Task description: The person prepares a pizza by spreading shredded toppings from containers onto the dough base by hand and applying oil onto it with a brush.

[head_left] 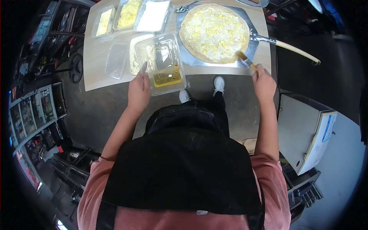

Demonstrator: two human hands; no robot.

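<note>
The apron [184,168], black over a pink shirt [153,220], lies nearest the camera. Beyond it, two shoes [219,84], white, show on the floor [103,105] by the near edge of the counter [92,65].

The left hand [138,90] grips the left side of a clear tub [183,71], which juts past the counter's near edge. Yellow liquid [167,79] pools at the tub's near end. The right hand [264,82] is closed round the handle of a brush [250,63], just off the near right corner; the bristles meet the near right rim of the pizza [214,33].

The pizza, topped with white and yellow bits, sits on the peel [190,58] in the right half of the counter. The peel's handle [295,50] sticks out past the right edge.

Left of the tub, and partly hidden by it, is a white dish [134,57]; further left lies a clear lid [116,60]. Toward the far left corner stand a butter box [103,22], a box of yellow shreds [128,14] and a white-filled box [153,16]. A spoon [182,9] lies near the far edge, beside the peel
</note>
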